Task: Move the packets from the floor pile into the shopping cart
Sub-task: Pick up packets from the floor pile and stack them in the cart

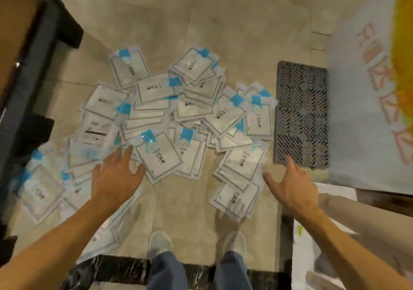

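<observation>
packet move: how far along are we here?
Done: nothing I can confirm; no shopping cart shows in this view. In hand: nothing. The left hand and right hand are both open and empty, reaching down toward the packet pile. Left: a large spread of packets on the tiled floor, beside the floor grate.

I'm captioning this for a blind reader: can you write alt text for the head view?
Two bare hands, left hand and right hand, reach open and empty toward a pile of white packets with blue tabs on a tiled floor. A dark grate lies right of the pile.
</observation>
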